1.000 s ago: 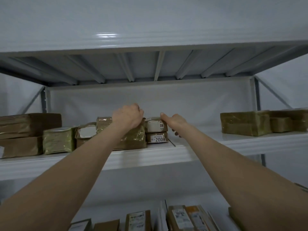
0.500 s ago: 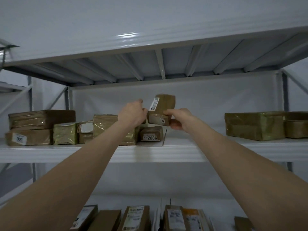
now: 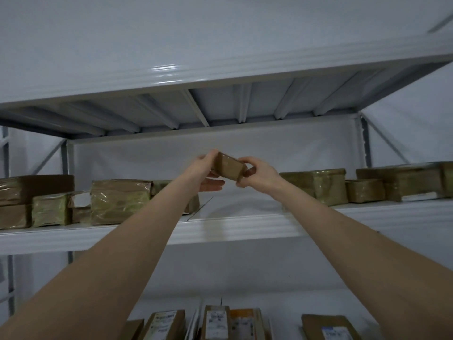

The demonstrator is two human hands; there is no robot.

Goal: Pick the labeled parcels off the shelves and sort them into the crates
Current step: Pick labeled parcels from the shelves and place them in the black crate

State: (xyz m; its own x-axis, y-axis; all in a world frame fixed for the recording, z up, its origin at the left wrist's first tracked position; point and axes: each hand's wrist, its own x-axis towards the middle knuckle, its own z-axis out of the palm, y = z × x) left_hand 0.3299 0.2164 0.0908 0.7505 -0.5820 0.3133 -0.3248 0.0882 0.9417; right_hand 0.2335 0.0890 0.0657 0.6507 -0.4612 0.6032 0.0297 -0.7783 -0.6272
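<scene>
Brown taped parcel (image 3: 229,168) is pinched at its ends by left hand (image 3: 204,171) and right hand (image 3: 258,171); judged light, stiff, somewhat slick.

You work in dim, cool light. A glare streak sits on the glossy white metal upper shelf (image 3: 165,69); its ribbed underside lies in shadow. The small brown taped parcel (image 3: 229,167) shows a faint sheen. Shelf lines bow toward the edges; labels on the bottom brown cardboard parcels (image 3: 217,322) blur.
</scene>
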